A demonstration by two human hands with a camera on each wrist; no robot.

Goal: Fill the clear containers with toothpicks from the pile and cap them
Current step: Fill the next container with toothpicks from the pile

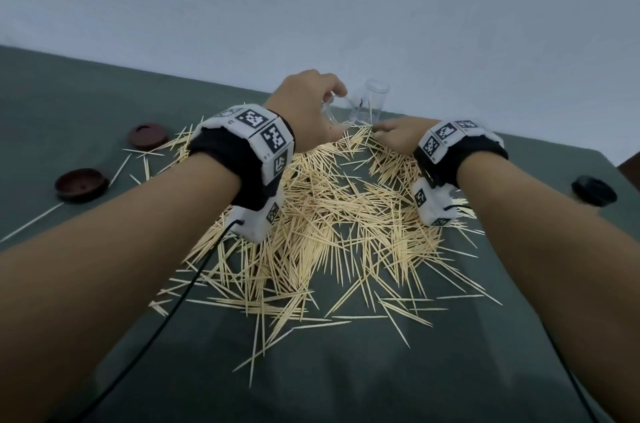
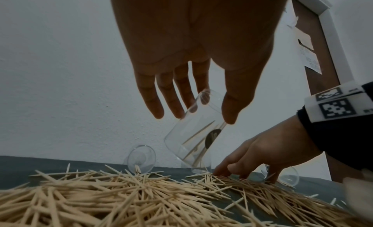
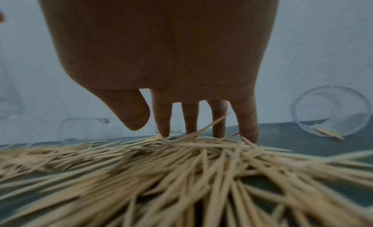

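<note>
Dim, cool, even lighting; soft shadows only. Blurred toothpicks (image 3: 181, 182) in the right wrist foreground. Backlit, dark hands against the pale wall (image 2: 60, 70). Bowed wide-angle edges.

Both forearms bare, no sleeves. Left wrist: wide black fabric cuff (image 1: 239, 163) ringed by a band of white blocks (image 1: 263, 132), each with a black-and-white square code marker. A white camera box (image 1: 256, 218) hangs beneath, also coded; a thin black cable (image 1: 166, 315) runs back from it. Right wrist: matching black cuff (image 1: 464, 159), white coded band (image 1: 446, 137), white box (image 1: 434, 203) below, and a black cable (image 1: 575, 388). Left hand (image 1: 308, 104) and right hand (image 1: 398, 137) bare, no rings or gloves.
</note>
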